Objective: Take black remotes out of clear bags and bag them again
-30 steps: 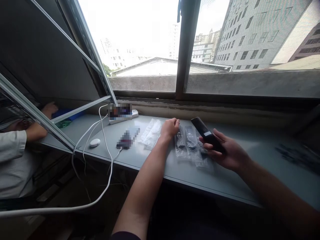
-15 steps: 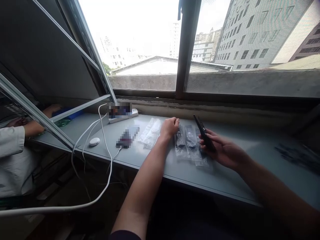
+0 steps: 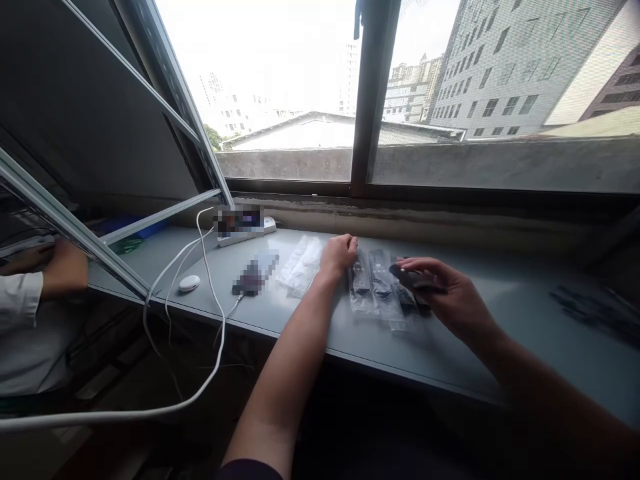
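Note:
My right hand point(image 3: 447, 297) is closed around a slim black remote-like device point(image 3: 411, 279), holding it low and flat over the grey table point(image 3: 450, 347). Under and beside it lie several clear plastic bags with dark devices inside point(image 3: 373, 283). My left hand point(image 3: 340, 255) rests with curled fingers on the left edge of those bags, next to a pile of empty clear bags point(image 3: 303, 263).
A phone point(image 3: 255, 275) on a white cable point(image 3: 213, 287), a white power strip point(image 3: 245, 228) and a small white oval object point(image 3: 189, 284) lie to the left. Another person's arm in a white sleeve point(image 3: 30, 287) is at the far left. Dark items point(image 3: 590, 307) lie far right.
My right hand turned the black device from upright and face-up to flat, and lowered it onto the bagged devices. My left hand stayed put. The other person's hand drew back.

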Demonstrator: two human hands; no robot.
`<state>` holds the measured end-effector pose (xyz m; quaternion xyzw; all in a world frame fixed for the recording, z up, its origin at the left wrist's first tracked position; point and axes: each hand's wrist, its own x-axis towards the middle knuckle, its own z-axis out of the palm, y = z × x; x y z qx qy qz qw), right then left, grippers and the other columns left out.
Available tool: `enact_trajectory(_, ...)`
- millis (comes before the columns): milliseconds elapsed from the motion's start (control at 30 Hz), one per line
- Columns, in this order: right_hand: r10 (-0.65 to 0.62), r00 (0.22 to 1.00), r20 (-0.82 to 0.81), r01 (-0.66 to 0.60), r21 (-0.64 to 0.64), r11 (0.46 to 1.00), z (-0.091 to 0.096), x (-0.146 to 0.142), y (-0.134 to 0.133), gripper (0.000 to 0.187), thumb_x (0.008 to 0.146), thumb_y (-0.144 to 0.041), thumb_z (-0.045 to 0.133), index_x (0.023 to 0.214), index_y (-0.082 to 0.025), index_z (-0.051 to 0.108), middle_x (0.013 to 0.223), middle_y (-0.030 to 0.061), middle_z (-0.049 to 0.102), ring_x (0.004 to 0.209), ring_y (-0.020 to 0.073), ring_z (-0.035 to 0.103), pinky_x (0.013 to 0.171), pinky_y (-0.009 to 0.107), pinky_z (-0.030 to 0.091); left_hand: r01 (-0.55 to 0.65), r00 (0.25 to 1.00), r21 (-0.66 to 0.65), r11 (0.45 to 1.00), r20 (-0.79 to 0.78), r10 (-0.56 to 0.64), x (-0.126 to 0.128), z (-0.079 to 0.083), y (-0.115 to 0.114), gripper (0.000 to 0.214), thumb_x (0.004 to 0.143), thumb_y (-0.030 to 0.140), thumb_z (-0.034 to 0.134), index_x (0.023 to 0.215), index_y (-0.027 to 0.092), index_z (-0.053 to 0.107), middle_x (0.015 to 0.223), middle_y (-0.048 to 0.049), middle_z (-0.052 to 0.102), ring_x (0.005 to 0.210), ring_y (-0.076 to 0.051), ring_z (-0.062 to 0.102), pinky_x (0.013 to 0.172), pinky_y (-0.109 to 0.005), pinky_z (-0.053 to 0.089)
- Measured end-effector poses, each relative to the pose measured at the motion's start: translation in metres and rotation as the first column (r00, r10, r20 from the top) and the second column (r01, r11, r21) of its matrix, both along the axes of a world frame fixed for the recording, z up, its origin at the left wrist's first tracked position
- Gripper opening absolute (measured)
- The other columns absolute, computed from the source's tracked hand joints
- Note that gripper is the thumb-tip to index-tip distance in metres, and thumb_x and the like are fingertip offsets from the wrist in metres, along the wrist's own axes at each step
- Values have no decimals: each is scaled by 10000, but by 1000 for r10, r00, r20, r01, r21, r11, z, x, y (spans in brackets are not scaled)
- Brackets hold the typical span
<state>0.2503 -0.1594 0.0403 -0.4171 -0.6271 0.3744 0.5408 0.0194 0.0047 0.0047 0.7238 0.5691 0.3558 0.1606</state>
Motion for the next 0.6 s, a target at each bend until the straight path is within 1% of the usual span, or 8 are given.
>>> enact_trajectory(100, 9, 999, -37, -6, 97, 995, 5, -2, -3, 323, 826, -511, 1045, 1025, -324, 872, 1292, 86, 850, 1533, 385, 630, 1341, 638, 443, 20, 998, 46, 999, -52, -17, 0, -3, 3, 384, 1160, 388, 529, 987, 214, 825, 1054, -118, 836, 1014, -250, 753, 955, -350, 533)
enact_trajectory(200, -20, 999, -36, 23, 84, 996, 8, -3, -5, 347, 796, -515, 1056, 1029, -336, 872, 1309, 75, 853, 1549, 401, 615, 1349, 662, 425, 46, 995, 50, 998, -87, -42, 0, -6, 6, 334, 1143, 373, 564, 1093, 215, 854, 1212, -129, 833, 1198, -270, 741, 1090, -356, 532)
enact_trajectory(267, -53, 999, -7, 53, 55, 997, 8, -2, -5, 343, 832, -537, 1027, 1066, -338, 875, 1322, 69, 850, 1470, 400, 673, 1318, 661, 463, 61, 991, 26, 998, -120, -58, 0, -8, 7, 333, 1133, 407, 595, 1187, 215, 861, 1338, -137, 806, 1321, -289, 706, 1179, -368, 509)
enact_trajectory(367, -116, 993, 16, 116, 3, 993, 4, 3, -1, 393, 888, -576, 976, 1160, -315, 866, 1214, 74, 859, 1208, 364, 782, 1174, 609, 596, 72, 983, -24, 997, -169, -75, 1, -10, 7, 392, 1125, 466, 614, 1307, 205, 844, 1460, -149, 756, 1413, -320, 664, 1254, -398, 474)
enact_trajectory(433, -137, 990, 28, 138, -26, 990, -1, 9, 3, 471, 912, -611, 941, 1252, -300, 837, 1149, 74, 854, 1105, 346, 793, 1070, 555, 650, 78, 979, -43, 996, -185, -85, 1, -11, 6, 424, 1128, 478, 605, 1348, 194, 830, 1492, -157, 739, 1435, -335, 650, 1268, -412, 464)
enact_trajectory(500, -181, 979, 99, 184, -22, 983, -4, 17, 7, 589, 977, -640, 859, 1446, -296, 766, 1227, 95, 839, 1107, 347, 789, 1012, 508, 662, 83, 978, -46, 995, -190, -91, 1, -10, 5, 434, 1128, 477, 602, 1368, 189, 822, 1499, -160, 733, 1445, -341, 644, 1271, -411, 458)
enact_trajectory(533, -212, 961, 178, 218, -16, 976, -4, 21, 9, 657, 1013, -646, 806, 1561, -300, 702, 1258, 104, 828, 1101, 347, 787, 994, 501, 662, 81, 977, -47, 996, -192, -89, 2, -10, 5, 432, 1124, 471, 605, 1373, 189, 819, 1500, -161, 732, 1448, -341, 643, 1271, -408, 457)
enact_trajectory(600, -276, 877, 394, 303, -7, 953, -3, 32, 14, 758, 1067, -640, 703, 1739, -324, 547, 1263, 112, 818, 1041, 352, 788, 995, 528, 651, 68, 976, -50, 996, -203, -76, 2, -10, 4, 420, 1112, 449, 620, 1379, 188, 813, 1503, -164, 726, 1453, -340, 638, 1269, -402, 455)
